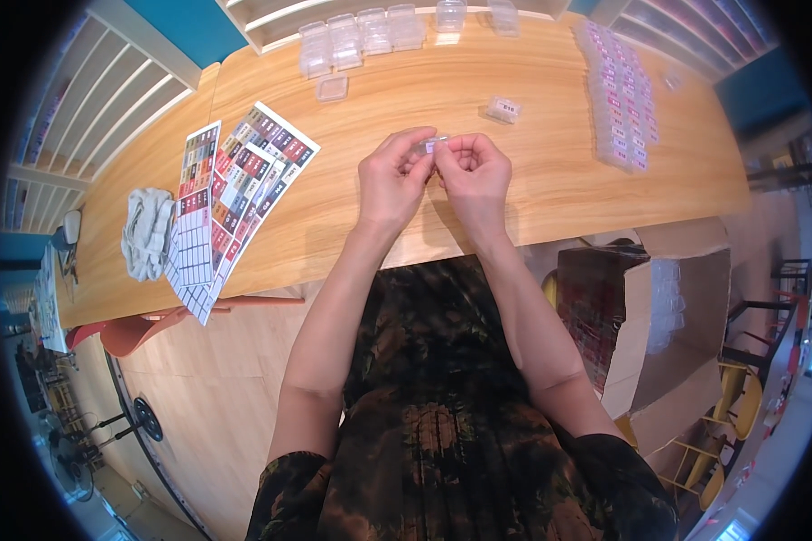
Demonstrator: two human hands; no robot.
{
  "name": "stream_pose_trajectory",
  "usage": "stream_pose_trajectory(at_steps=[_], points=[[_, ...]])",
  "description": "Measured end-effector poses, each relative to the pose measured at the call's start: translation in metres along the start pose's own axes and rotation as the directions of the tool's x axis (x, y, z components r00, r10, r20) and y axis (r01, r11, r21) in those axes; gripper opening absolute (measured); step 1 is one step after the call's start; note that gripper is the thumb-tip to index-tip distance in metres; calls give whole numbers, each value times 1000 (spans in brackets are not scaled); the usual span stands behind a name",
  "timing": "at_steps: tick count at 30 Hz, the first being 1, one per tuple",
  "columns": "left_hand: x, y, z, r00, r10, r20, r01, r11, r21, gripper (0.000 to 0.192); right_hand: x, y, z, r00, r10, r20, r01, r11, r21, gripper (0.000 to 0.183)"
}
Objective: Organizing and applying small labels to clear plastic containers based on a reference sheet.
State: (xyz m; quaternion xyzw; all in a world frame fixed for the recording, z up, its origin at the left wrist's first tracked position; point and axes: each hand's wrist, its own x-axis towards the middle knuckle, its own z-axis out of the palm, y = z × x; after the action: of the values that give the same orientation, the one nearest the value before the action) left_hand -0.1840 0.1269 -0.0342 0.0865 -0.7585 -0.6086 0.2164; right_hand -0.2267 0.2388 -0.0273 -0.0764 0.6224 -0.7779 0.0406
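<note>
Both hands meet over the wooden table (352,196), around a small clear plastic box (427,145) with a pale label on its face. My left hand (394,172) grips the box from its left side. On the other side, my right hand (475,169) pinches the labelled part between thumb and forefinger. The fingers hide much of the box. Beyond my right hand lies another small clear box (503,109) with a printed code label. To the left, sheets of coloured code labels (260,172) overlap, with a partly bare label sheet (195,247) at the near end.
Stacked clear boxes (358,42) line the far edge, with a single one (331,88) before them. Rows of labelled boxes (619,101) stand at right. White cloth gloves (147,233) lie at left. An open cardboard box (677,351) holding clear plastic boxes sits below the table's right edge.
</note>
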Motion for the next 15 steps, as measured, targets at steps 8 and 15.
stream_pose_trajectory(at_steps=[8, 15], points=[[0, 2, 0, 1000, 2, 4, -2, 1000, -18, 32, 1, 0, 1, 1000, 8, -11, -9, 999, -38, 13], [3, -4, 0, 996, -90, -28, 77, 948, -310, 20, 2, -1, 2, 1000, 15, -6, -15, 996, -88, 13]])
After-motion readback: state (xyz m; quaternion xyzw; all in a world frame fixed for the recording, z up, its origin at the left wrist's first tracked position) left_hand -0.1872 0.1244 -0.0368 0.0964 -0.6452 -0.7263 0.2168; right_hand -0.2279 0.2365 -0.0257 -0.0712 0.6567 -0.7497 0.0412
